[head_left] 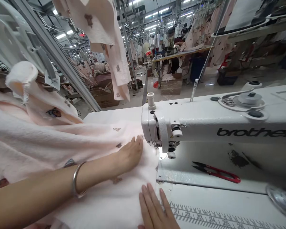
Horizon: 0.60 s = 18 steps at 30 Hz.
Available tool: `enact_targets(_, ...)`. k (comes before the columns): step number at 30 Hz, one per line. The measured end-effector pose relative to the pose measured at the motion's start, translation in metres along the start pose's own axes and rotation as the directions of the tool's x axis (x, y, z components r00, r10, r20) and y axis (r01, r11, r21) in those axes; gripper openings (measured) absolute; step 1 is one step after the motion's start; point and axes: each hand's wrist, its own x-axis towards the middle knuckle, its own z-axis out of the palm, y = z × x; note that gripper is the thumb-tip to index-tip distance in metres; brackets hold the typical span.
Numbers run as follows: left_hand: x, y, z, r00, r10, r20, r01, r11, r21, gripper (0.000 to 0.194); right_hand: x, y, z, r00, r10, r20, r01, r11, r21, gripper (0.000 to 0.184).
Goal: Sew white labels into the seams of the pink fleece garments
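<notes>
Pale pink fleece fabric (95, 140) with small printed figures lies over the sewing table, its right edge running to the needle area of a white sewing machine (195, 117). My left hand (131, 154), with a metal bangle on the wrist, rests on the cloth just left of the machine head, fingers stretched forward. Nearer to me, my right hand (154, 206) lies flat along the fabric's right edge, its fingers extended and partly over the bare table. The needle and presser foot are mostly hidden by the machine head.
Red-handled thread snips (216, 171) lie on the machine bed to the right. A printed ruler scale (205, 216) runs along the table front. More pink fabric hangs from a metal rail (62, 60) at left. Behind stand other workstations and a cardboard box (171, 86).
</notes>
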Motion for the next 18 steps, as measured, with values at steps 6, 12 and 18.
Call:
enact_targets(6,-0.014,0.022,0.015,0.980,-0.084,0.181,0.073,0.995,0.066,0.058,0.004,0.054,-0.036,0.963,-0.249,0.106,0.260,0.959,-0.109,0.044)
enact_targets(12,-0.012,0.028,0.036,0.972,-0.221,0.076,0.225,0.973,-0.045,0.061,0.026,0.071,-0.064,0.952,-0.242,0.188,0.261,0.961,-0.087,0.030)
enact_targets(18,-0.025,0.023,-0.015,0.947,-0.286,-0.147,0.098,0.693,-0.714,0.047,0.016,0.078,-0.047,0.919,-0.379,0.105,0.392,0.908,-0.151,0.029)
